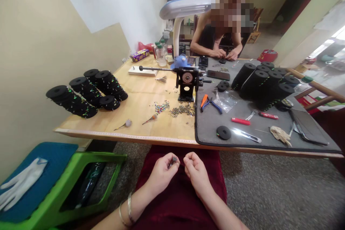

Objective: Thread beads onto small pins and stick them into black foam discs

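- One small grey-green piece (174,159) is in the left hand (163,169), above the maroon cloth (175,205) over the lap, just off the near edge of the desk (134,100); it is too small and blurred to name more closely.
- Left fingers: curled and clamped on the piece, the thumb lying along its near side.
- Right hand (198,172): just beside the left on its right, with a narrow gap between them; thumb and forefinger are together, and I cannot tell whether anything thin is pinched there.
- Handling: being so small, it is probably very light and easy to drop. Whether it is stiff or soft, slick or fragile, I cannot tell; a gentle pinch seems the safer choice.
- Where to take hold: the far end shows at the opening between left thumb and forefinger, so fingertips could best reach it there, from the right.
- Direction: its long axis seems to slant from near left to far right, the exposed end toward the far side; the near end is mostly hidden.
- Straight beyond the hands, on the desk, lie a heap of small brassy pieces (181,110) and, left of it, a scatter of coloured beads (162,106).
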### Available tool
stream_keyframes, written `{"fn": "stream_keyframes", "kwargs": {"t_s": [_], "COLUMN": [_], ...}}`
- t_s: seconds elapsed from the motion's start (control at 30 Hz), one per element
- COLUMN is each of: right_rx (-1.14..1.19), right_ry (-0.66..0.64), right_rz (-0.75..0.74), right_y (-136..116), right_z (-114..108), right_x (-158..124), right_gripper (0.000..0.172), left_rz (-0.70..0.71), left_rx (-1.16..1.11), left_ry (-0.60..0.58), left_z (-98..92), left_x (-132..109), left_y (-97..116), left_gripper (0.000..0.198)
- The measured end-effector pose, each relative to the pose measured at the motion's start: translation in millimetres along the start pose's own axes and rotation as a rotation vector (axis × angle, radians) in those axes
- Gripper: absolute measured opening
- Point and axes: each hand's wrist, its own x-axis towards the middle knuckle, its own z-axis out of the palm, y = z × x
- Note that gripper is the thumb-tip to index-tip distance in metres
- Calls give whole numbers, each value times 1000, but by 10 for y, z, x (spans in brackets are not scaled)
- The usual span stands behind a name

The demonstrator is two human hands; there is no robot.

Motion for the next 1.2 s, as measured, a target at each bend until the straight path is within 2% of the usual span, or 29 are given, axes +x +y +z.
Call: {"fn": "stream_keyframes", "kwargs": {"t_s": [0.33,0.5,0.67,0.83,0.93,1.1,1.2], "right_rx": [-38,-45,-28,-18,-21,-36,-28], "right_ry": [47,52,49,66,76,60,56], "right_rz": [-39,-41,-33,-31,-40,-55,-51], "right_y": [35,28,12,1,3,18,18], "right_z": [-25,-24,-11,-20,-27,-26,-25], "right_x": [-8,-10,-8,-12,-17,-15,-12], "right_gripper": [29,30,33,34,33,31,30], "left_rz": [0,-61,-57,-79,-87,-39,-42], "left_rx": [-11,-146,-192,-238,-191,-49,-49], "left_ry": [-3,-13,-22,-76,-111,-72,-104], "left_z": [1,27,41,23,7,-6,-13], "left_x": [-3,-2,-2,-11,-13,0,2], "left_y": [8,-2,-11,5,21,16,3], "left_gripper": [15,15,18,10,6,8,7]}}
